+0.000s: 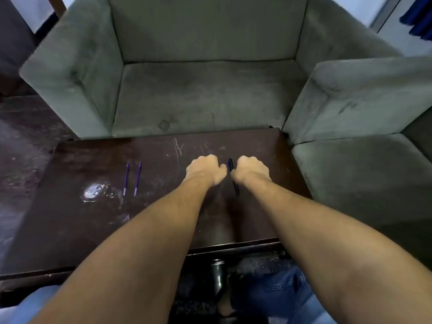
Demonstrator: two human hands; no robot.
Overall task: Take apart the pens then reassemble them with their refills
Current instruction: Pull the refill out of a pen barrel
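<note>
Pens and refills on a dark, scratched counter [93, 218], seen from above.

Left hand [205, 170]: curled into a loose fist, knuckles up, over the middle of the counter; what its grip pinches, if anything, cannot be told, since the fingers are tucked under.

Right hand [251, 170]: likewise curled, just beside the left hand, grip pressed together around a dark blue pen [230, 164]. One end of the pen shows above the hand in the gap between the two hands; a dark length [236, 188] shows below the wrist, and whether this is the same pen or a separate piece lying on the counter cannot be told.

Refills: two thin purple ones, left refill [126, 178] and right refill [138, 178], lying side by side, nearly parallel, apart from each other, well to the left of the hands. Nothing lies between them and the hands.

White smudge [95, 191]: on the counter surface, just left of the refills.

Grey-green sofa [205, 90]: against the far edge of the counter. Second seat [350, 108] of the same fabric at the right.

Blue jeans [275, 291]: below the near counter edge.
</note>
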